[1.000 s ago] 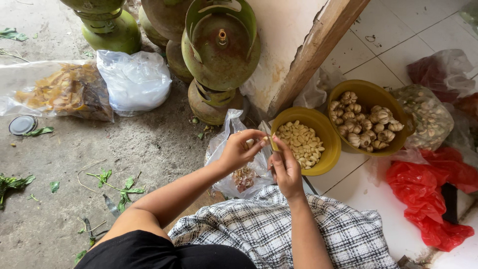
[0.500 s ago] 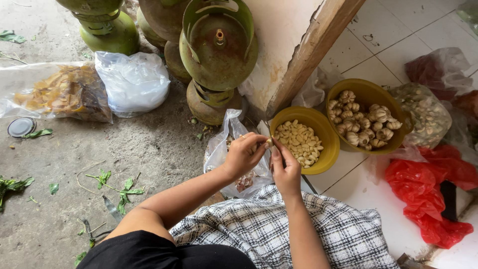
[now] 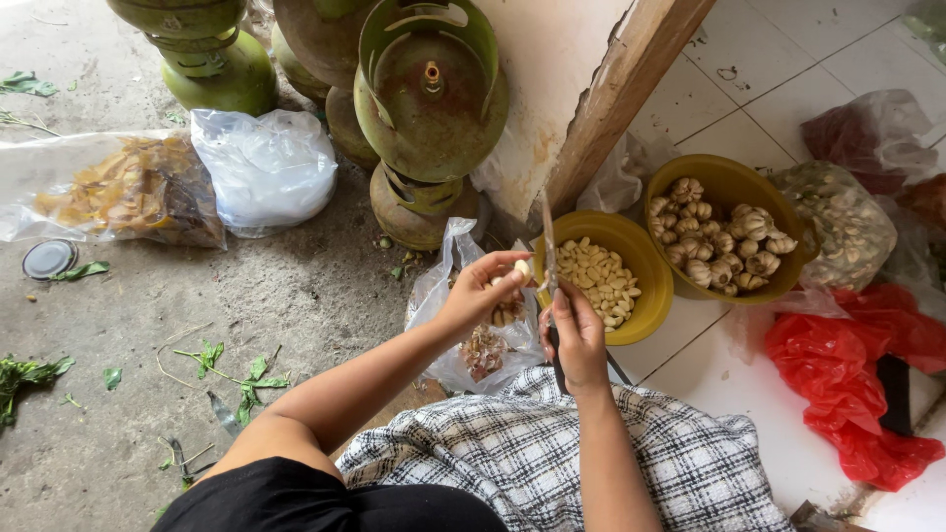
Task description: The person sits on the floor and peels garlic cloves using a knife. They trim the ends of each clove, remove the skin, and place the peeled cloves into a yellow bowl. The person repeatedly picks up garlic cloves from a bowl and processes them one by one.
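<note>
My left hand (image 3: 480, 292) pinches a small pale garlic clove (image 3: 520, 268) between thumb and fingers. My right hand (image 3: 577, 333) grips a knife (image 3: 548, 246) with its blade pointing up, right beside the clove. Both hands hover over a clear plastic bag (image 3: 463, 335) holding papery peelings. Just beyond the hands sits a yellow bowl (image 3: 648, 296) with several peeled cloves. To its right, a second yellow bowl (image 3: 729, 177) holds whole garlic bulbs.
Green gas cylinders (image 3: 429, 94) stand against a wall corner with a wooden door frame (image 3: 621, 89). Clear bags (image 3: 261, 167) lie on the concrete at left, red plastic bags (image 3: 847, 384) on the white tiles at right. A checked cloth (image 3: 532, 458) covers my lap.
The hands have stayed over the bag. The knife blade now stands upright beside the clove, and the left hand's fingers have shifted slightly on it.
</note>
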